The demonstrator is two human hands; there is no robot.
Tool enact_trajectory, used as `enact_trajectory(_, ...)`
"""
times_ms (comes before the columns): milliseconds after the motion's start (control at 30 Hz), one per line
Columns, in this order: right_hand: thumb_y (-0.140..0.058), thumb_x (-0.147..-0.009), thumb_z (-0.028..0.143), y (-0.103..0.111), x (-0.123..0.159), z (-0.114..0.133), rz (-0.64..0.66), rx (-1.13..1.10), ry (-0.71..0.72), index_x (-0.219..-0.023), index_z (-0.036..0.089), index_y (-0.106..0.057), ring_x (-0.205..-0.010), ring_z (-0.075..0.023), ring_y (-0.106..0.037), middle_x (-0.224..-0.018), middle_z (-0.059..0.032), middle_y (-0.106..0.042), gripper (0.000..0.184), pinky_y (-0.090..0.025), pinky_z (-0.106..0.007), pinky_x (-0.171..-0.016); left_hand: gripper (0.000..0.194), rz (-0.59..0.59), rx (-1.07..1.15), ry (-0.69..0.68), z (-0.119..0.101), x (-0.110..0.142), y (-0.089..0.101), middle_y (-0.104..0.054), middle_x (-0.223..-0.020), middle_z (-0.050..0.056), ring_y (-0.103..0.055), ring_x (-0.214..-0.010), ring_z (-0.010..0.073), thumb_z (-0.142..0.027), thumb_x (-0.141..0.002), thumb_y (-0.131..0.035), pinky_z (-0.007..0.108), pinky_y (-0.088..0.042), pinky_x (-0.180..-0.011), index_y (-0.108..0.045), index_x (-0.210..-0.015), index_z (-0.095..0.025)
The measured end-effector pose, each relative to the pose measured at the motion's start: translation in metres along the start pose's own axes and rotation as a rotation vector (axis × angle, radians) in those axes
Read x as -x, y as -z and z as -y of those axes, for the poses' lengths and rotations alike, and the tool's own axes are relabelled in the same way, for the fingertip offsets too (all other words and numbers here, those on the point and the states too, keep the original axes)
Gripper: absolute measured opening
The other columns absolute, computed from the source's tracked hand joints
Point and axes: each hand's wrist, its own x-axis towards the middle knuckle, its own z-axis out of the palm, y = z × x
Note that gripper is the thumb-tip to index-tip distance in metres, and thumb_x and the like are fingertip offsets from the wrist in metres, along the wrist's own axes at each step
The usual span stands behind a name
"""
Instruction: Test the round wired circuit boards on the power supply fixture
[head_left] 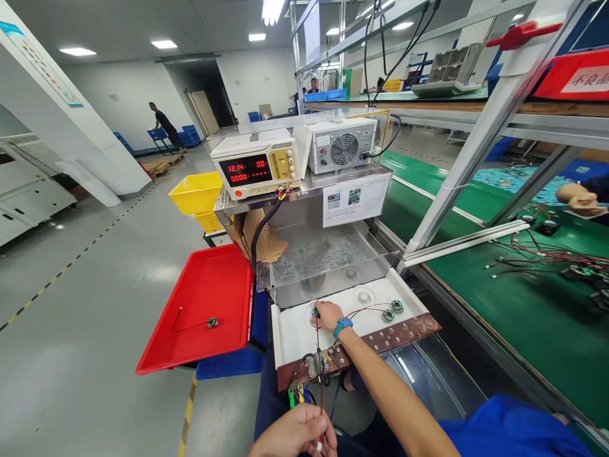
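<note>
My right hand (329, 315), with a blue band on its wrist, pinches a small round wired part with a green circuit board (316, 311) over the white tray (295, 336). From that part a thin red and dark lead (318, 336) runs down towards me. Its white connector (319, 447) end is in the closed fingers of my left hand (302, 428) at the bottom edge. Two more round wired parts (389, 315) lie at the tray's right side. Along the tray's front runs a brown strip (380, 343) with metal studs; clipped cables (299, 393) hang below it.
A power supply (257, 165) with red digits stands behind beside a grey fan-fronted unit (343, 149). The red tray (190, 336) at left holds one wired part (212, 322). On the green belt (523, 330) at right lie wire bundles (571, 260), near another person's hand (581, 198).
</note>
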Motion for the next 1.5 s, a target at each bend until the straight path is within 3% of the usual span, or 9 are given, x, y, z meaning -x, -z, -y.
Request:
enact_trajectory(167, -0.061, -0.084, 0.045, -0.001, 0.002, -0.002, -0.012, -0.007, -0.002, -0.108, 0.019, -0.058, -0.1, -0.0247, -0.062, -0.107, -0.0105, -0.067, 0.036, -0.042, -0.029, -0.077, 0.05, -0.062, 0.084, -0.033, 0.004, 0.0, -0.012, -0.066, -0.067, 0.006, -0.06, -0.054, 0.0111, -0.061, -0.076, -0.065, 0.02, -0.039, -0.05, -0.066, -0.081, -0.011)
enact_trajectory(400, -0.058, -0.085, 0.048, -0.002, 0.003, -0.001, -0.017, 0.019, -0.017, -0.111, 0.017, -0.056, -0.097, -0.0258, -0.064, -0.104, -0.0122, -0.069, 0.041, -0.042, -0.03, -0.077, 0.053, -0.354, 0.092, -0.275, -0.045, -0.036, -0.001, -0.06, -0.067, 0.001, -0.051, -0.05, 0.0061, -0.059, -0.07, -0.072, 0.019, -0.036, -0.049, -0.067, -0.088, -0.01)
enact_trajectory(567, -0.06, -0.083, 0.048, -0.002, 0.002, 0.0, -0.02, 0.017, -0.029, -0.111, 0.018, -0.055, -0.095, -0.0239, -0.065, -0.101, -0.0108, -0.07, 0.041, -0.041, -0.028, -0.075, 0.06, -0.461, 0.001, -0.294, -0.057, -0.057, 0.009, -0.062, -0.066, 0.001, -0.049, -0.051, 0.0079, -0.064, -0.064, -0.073, 0.021, -0.036, -0.05, -0.069, -0.089, -0.01)
enact_trajectory(733, -0.06, -0.083, 0.046, -0.001, 0.001, -0.001, -0.004, 0.0, -0.038, -0.111, 0.018, -0.054, -0.095, -0.0242, -0.065, -0.1, -0.0108, -0.071, 0.04, -0.041, -0.028, -0.074, 0.057, -0.515, -0.204, -0.339, -0.056, -0.071, 0.018, -0.063, -0.066, 0.002, -0.053, -0.056, 0.012, -0.066, -0.071, -0.064, 0.023, -0.039, -0.055, -0.068, -0.085, -0.011)
enact_trajectory(900, -0.059, -0.083, 0.045, -0.002, 0.001, -0.002, -0.004, -0.018, -0.039, -0.112, 0.018, -0.054, -0.097, -0.0249, -0.065, -0.1, -0.0117, -0.071, 0.04, -0.041, -0.029, -0.075, 0.04, -0.646, -0.574, -0.469, -0.052, -0.093, 0.028, -0.066, -0.07, 0.003, -0.056, -0.068, 0.0165, -0.052, -0.083, -0.052, 0.027, -0.042, -0.066, -0.064, -0.076, -0.015)
enact_trajectory(1067, -0.06, -0.083, 0.045, 0.0, 0.002, -0.001, -0.003, -0.023, -0.03, -0.113, 0.018, -0.054, -0.098, -0.0259, -0.065, -0.099, -0.012, -0.071, 0.041, -0.041, -0.03, -0.076, 0.03, -0.664, -0.713, -0.457, -0.047, -0.105, 0.028, -0.066, -0.072, 0.003, -0.054, -0.071, 0.0179, -0.041, -0.084, -0.05, 0.028, -0.039, -0.07, -0.062, -0.071, -0.017)
enact_trajectory(1500, -0.061, -0.082, 0.046, -0.003, -0.001, -0.005, 0.017, -0.033, -0.039, -0.114, 0.018, -0.052, -0.098, -0.026, -0.064, -0.1, -0.0131, -0.071, 0.043, -0.041, -0.03, -0.077, 0.025, -0.747, -0.947, -0.325, -0.038, -0.119, 0.037, -0.059, -0.066, 0.001, -0.05, -0.065, 0.0165, -0.035, -0.089, -0.046, 0.026, -0.031, -0.064, -0.056, -0.071, -0.019)
